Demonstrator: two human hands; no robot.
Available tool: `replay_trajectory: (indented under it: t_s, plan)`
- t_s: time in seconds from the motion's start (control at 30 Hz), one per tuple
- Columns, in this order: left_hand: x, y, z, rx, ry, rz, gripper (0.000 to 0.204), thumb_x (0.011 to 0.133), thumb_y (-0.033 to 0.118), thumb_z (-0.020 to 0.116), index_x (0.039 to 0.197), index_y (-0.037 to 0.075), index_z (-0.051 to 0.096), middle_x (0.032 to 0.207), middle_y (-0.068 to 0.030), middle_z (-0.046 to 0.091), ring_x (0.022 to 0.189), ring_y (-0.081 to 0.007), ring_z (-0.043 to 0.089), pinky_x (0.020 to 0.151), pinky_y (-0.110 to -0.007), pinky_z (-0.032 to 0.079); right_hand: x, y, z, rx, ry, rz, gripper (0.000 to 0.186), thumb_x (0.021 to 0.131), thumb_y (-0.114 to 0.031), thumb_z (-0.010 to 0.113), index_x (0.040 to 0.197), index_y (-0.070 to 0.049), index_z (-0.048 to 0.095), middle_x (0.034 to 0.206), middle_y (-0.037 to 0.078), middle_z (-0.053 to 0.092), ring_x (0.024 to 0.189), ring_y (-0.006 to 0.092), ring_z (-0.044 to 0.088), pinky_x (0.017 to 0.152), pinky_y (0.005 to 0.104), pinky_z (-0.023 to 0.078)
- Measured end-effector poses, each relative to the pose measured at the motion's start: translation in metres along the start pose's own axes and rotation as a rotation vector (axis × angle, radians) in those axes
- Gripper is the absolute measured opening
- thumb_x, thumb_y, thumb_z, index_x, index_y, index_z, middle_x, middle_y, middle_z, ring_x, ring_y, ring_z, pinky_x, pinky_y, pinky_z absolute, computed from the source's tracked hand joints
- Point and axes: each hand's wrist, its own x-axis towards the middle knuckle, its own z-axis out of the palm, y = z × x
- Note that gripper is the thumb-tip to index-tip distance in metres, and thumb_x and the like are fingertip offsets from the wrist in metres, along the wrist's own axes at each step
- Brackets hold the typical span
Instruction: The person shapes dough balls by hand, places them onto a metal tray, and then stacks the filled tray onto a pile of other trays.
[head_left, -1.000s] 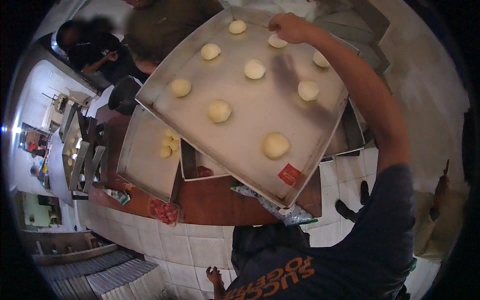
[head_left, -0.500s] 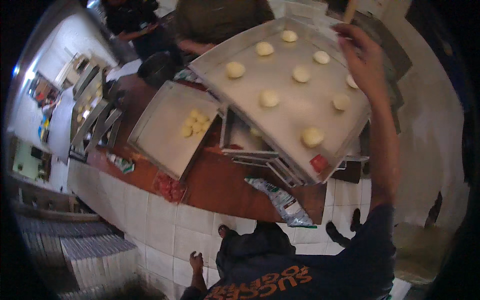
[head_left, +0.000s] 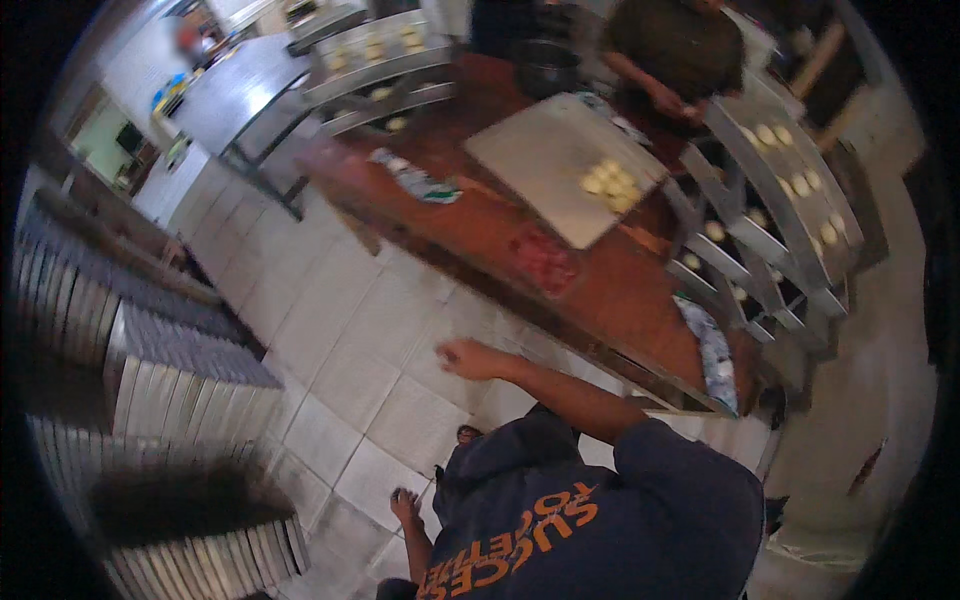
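My right hand (head_left: 472,360) is held out in front of my body over the tiled floor, loosely curled, with nothing visible in it. It is nearest to the front edge of the brown table (head_left: 440,245). My left hand (head_left: 406,503) hangs low at my side, fingers loose, with nothing seen in it. On the table lies a shallow metal tray (head_left: 530,150) with a cluster of pale dough balls (head_left: 610,187) near its right corner. At the right stands a stack of trays (head_left: 800,180) carrying spaced dough balls.
A clear bag of red pieces (head_left: 545,258) and two crumpled printed packets (head_left: 415,178) (head_left: 708,350) lie on the table. A person (head_left: 675,60) stands behind it, near a dark pot (head_left: 546,68). More trays (head_left: 375,60) stand at the back left. Stacked pans (head_left: 180,380) fill the left side.
My right hand has left the top tray of the stack and swung down and left, over the floor. The view has turned left, so the table and stack appear farther right.
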Motion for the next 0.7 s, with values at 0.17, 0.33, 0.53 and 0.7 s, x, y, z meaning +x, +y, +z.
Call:
replay_trajectory:
  t_s: [0.17, 0.33, 0.53, 0.7]
  plan:
    - [0.006, -0.071, -0.194, 0.443, 0.107, -0.018, 0.031, 0.072, 0.024, 0.061, 0.096, 0.007, 0.052, 0.075, -0.0062, 0.057, 0.064, -0.0205, 0.056, 0.060, -0.036, 0.044, 0.018, 0.239, 0.162, -0.507, -0.629, 0.500, 0.040, 0.077, -0.034, 0.052, 0.106, -0.007, 0.055, 0.099, 0.018, 0.059, 0.086, 0.0298, 0.059, 0.074, 0.0413, 0.046]
    - [-0.048, -0.145, -0.262, 0.034, 0.457, -0.560, 0.017, 0.065, 0.020, 0.063, 0.063, 0.008, 0.051, 0.057, -0.0047, 0.055, 0.048, -0.0232, 0.052, 0.039, -0.039, 0.040, 0.083, 0.217, 0.171, -0.337, -0.606, 0.974, 0.034, 0.077, -0.031, 0.055, 0.101, -0.008, 0.055, 0.085, 0.018, 0.059, 0.069, 0.0280, 0.058, 0.060, 0.0392, 0.046]
    - [0.000, -0.114, -0.197, 0.535, 0.388, -0.268, 0.020, 0.063, 0.025, 0.064, 0.064, 0.008, 0.055, 0.055, -0.0063, 0.056, 0.047, -0.0280, 0.053, 0.045, -0.038, 0.043, 0.298, 0.174, 0.261, -0.571, -0.980, 0.224, 0.026, 0.075, -0.025, 0.059, 0.095, -0.009, 0.055, 0.071, 0.018, 0.060, 0.052, 0.0282, 0.058, 0.048, 0.0369, 0.047]
    - [0.128, -0.012, -0.182, 0.348, 0.393, -0.282, 0.023, 0.061, 0.027, 0.064, 0.066, 0.006, 0.057, 0.060, -0.0082, 0.058, 0.053, -0.0302, 0.055, 0.050, -0.038, 0.045, 0.649, -0.003, 0.424, -0.612, -0.499, -0.661, 0.032, 0.076, -0.030, 0.054, 0.099, -0.009, 0.050, 0.076, 0.013, 0.059, 0.072, 0.0256, 0.059, 0.064, 0.0388, 0.045]
